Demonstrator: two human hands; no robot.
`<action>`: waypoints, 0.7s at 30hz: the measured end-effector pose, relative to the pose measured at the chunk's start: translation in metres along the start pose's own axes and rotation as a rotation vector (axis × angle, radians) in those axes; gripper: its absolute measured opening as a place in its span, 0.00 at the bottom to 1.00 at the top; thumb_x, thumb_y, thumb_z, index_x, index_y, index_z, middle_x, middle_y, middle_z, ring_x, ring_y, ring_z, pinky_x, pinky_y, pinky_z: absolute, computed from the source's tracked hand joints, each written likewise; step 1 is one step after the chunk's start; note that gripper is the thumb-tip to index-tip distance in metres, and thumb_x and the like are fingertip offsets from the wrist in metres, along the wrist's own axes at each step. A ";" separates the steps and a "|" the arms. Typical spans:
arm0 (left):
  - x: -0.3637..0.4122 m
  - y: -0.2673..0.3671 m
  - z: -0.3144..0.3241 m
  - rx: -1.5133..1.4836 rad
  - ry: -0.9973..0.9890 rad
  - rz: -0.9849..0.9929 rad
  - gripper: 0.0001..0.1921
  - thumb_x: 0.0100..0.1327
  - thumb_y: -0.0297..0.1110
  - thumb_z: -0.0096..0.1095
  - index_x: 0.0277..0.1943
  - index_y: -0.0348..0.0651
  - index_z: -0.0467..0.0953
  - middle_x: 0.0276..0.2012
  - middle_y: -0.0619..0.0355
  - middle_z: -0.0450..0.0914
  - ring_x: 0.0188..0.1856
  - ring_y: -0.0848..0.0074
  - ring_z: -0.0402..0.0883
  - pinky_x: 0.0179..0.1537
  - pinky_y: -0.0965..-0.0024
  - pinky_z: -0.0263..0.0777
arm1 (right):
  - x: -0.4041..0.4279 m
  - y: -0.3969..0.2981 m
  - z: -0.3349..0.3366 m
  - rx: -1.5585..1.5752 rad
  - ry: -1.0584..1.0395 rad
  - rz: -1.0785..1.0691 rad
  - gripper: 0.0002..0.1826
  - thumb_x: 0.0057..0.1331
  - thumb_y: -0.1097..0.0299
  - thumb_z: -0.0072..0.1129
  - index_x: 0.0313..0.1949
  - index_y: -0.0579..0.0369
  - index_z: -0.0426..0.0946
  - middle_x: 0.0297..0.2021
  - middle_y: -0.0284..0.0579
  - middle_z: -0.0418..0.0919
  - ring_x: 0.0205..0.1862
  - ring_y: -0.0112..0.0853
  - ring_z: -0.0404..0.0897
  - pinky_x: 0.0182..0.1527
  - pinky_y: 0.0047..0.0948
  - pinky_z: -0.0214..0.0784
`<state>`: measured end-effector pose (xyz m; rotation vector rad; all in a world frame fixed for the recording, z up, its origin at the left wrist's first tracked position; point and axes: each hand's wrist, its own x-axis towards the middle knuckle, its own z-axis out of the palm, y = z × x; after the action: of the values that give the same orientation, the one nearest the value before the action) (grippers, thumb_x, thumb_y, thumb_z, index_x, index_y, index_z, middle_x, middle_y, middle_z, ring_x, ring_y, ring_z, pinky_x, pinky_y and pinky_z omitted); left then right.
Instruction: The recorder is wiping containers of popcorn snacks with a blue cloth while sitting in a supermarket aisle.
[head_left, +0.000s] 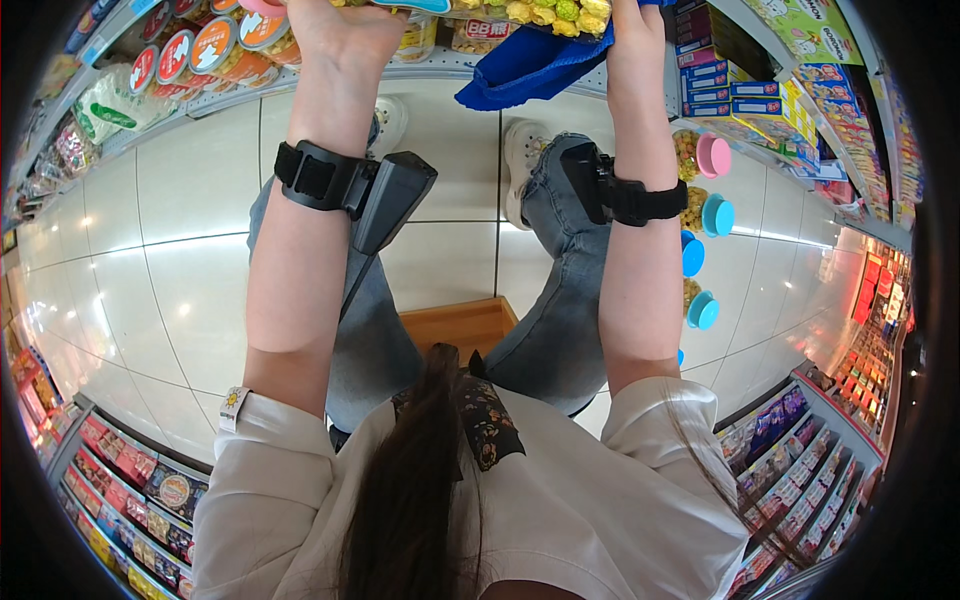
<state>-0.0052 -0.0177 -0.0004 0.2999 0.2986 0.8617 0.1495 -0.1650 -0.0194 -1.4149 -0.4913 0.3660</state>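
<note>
A clear plastic jar of yellow and green popcorn (559, 15) lies sideways at the top edge, partly cut off, with a pink lid (264, 6) at its left end. Over its near side comes my left hand (349, 26), gripping it, with the fingers out of frame. At the jar's right end is my right hand (637, 19), also with its fingers cut off. From it a blue cloth (536, 67) hangs below the jar. Both wrists wear black straps with devices.
Shelves hold orange-lidded jars (214, 45), bagged snacks (112, 101) and boxed goods (757, 105). Several popcorn jars with pink and blue lids (718, 215) stand on the tiled floor beyond my right arm. Between my legs is a wooden stool (457, 322). Snack racks (802, 465) stand behind.
</note>
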 end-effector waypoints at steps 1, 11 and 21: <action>-0.002 -0.003 0.003 0.045 -0.015 0.053 0.34 0.63 0.65 0.58 0.65 0.53 0.67 0.64 0.59 0.71 0.67 0.63 0.67 0.68 0.51 0.61 | 0.002 0.002 -0.002 0.022 -0.016 -0.029 0.23 0.75 0.54 0.51 0.58 0.60 0.72 0.43 0.32 0.78 0.41 0.18 0.73 0.42 0.19 0.66; -0.003 -0.002 0.004 0.053 0.000 0.043 0.34 0.64 0.64 0.56 0.66 0.52 0.66 0.64 0.58 0.70 0.67 0.62 0.66 0.68 0.51 0.60 | -0.004 -0.007 0.003 0.013 0.119 0.019 0.26 0.76 0.51 0.46 0.58 0.63 0.72 0.51 0.41 0.79 0.51 0.28 0.76 0.53 0.26 0.67; 0.007 0.002 -0.002 0.048 -0.031 0.110 0.34 0.65 0.63 0.56 0.66 0.50 0.66 0.64 0.56 0.71 0.66 0.61 0.68 0.68 0.53 0.60 | -0.013 -0.021 0.002 0.194 -0.169 0.018 0.39 0.74 0.37 0.38 0.66 0.62 0.65 0.62 0.46 0.72 0.62 0.34 0.72 0.62 0.33 0.63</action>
<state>-0.0026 -0.0108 -0.0021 0.3769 0.2763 0.9578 0.1365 -0.1730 0.0004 -1.2071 -0.5652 0.5364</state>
